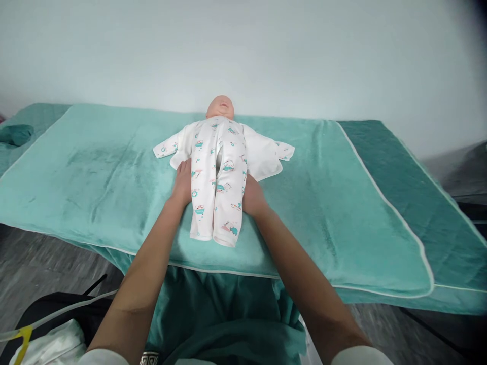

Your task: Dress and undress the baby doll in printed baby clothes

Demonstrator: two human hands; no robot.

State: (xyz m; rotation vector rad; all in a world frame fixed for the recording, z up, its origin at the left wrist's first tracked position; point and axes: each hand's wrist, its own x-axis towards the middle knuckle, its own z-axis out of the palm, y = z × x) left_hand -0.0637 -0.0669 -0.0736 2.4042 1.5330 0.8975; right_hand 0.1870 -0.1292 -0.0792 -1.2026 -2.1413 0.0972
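A baby doll point(220, 105) lies on its back with its head near the wall. A white baby shirt point(262, 149) is spread out beneath it, sleeves stretched to both sides. Over the doll's front lie patterned white baby trousers point(203, 177), legs pointing toward me; an opening shows at the crotch. My left hand point(183, 181) is closed at the left edge of the trousers, its fingertips partly hidden by the cloth. At the opposite edge, my right hand point(253, 195) grips the trousers, with its fingers tucked behind the fabric. The doll's limbs are covered.
A green velvety cover point(323, 203) with pale piping drapes the bed. A light wall point(243, 56) rises behind it. At lower left are a black chair-like object point(45, 306), white cloth point(57, 344) and a pale tube point(76, 304) with a yellow piece.
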